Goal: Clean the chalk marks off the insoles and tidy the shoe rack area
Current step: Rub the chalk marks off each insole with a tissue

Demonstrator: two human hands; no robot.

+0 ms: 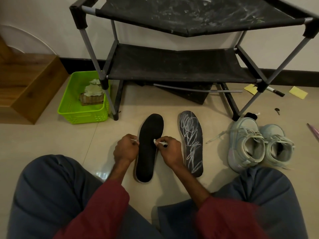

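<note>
Head view: left hand (125,149) pinches the left rim of the plain insole (147,163), pinning it to the floor. Right hand (170,150) pinches a small white piece (158,142) against the insole's middle; can't tell if it's a wipe or chalk. Hands apart, insole between them. Scribbled insole (191,144) lies just beside it, on the right.

My take: keep the rim pinned, use short overlapping strokes, then swap insoles.

Count: 2 insoles, 2 shoes (246,147), 1 shoe rack (172,66), 1 green basket (82,116), 2 yellow sheets (298,92).
</note>
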